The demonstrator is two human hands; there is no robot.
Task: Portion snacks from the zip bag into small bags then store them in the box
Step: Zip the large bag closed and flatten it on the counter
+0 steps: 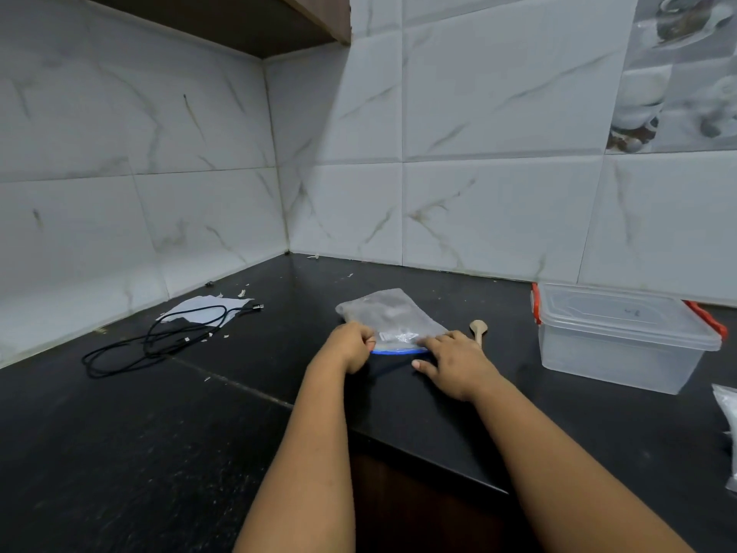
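head view: zip bag (393, 317) lies flat on the black counter (199, 433) near the middle, blue zip edge toward the person, closed end pointing to the wall. contents look greyish, can't tell what snack it is. left hand (351, 345) has fingers curled, pinching the bag's near-left corner at the zip. right hand (454, 359) lies on the near-right corner w/ fingers fairly straight, pressing it down; whether the thumb pinches the edge, can't tell.

looks like the step in hand is opening the zip, so task is at the start by my read. to do it well: keep 1 hand anchoring the bag, peel the 2 lips apart from a corner rather than the centre, go slow so the film doesn't tear, and tilt the mouth up before it gapes or snacks may slide onto the counter.

wooden spoon (478, 328) sits just right of the bag, beside the right hand, handy for scooping. box (622, 337) w/ red clips stands further right, lid on; needs unclipping before storing. small bags (728, 425), prob, at the far right edge, partly cut off. far left: black cable (159, 337) over a white paper (199, 307), well apart from the work. scraps dot the counter.
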